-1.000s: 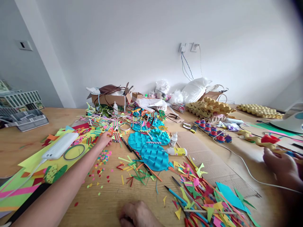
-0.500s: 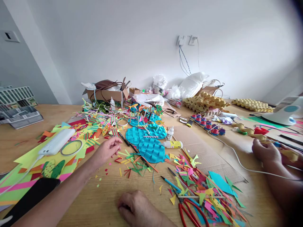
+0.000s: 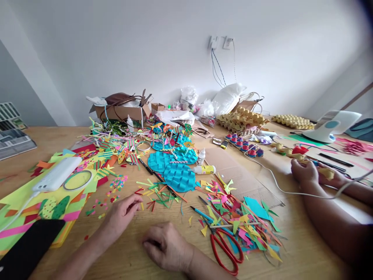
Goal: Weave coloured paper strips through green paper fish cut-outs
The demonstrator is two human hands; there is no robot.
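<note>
My left hand (image 3: 124,214) rests low over the table beside short red and yellow paper strips (image 3: 151,198). Its fingers are loosely bent, with a gap at the thumb and nothing visible in them. Curled into a loose fist, my right hand (image 3: 167,247) lies on the bare wood, and no object shows in it. Red-handled scissors (image 3: 224,251) lie to its right beside a heap of coloured paper scraps (image 3: 247,229). Small paper dots (image 3: 116,182) are scattered beyond my left hand. Blue scalloped paper shapes (image 3: 179,177) lie ahead, near glue bottles (image 3: 205,169).
At right, another person's hands (image 3: 305,171) hold a piece of egg carton. A white cable (image 3: 276,186) crosses the table there. On the left are a white power strip (image 3: 56,174), a tape roll (image 3: 78,181) and a black phone (image 3: 35,245). A cardboard box (image 3: 125,112) stands behind.
My left hand has come down and back toward me, uncovering paper dots. My right hand stays in its loose fist. The view has swung slightly to the right.
</note>
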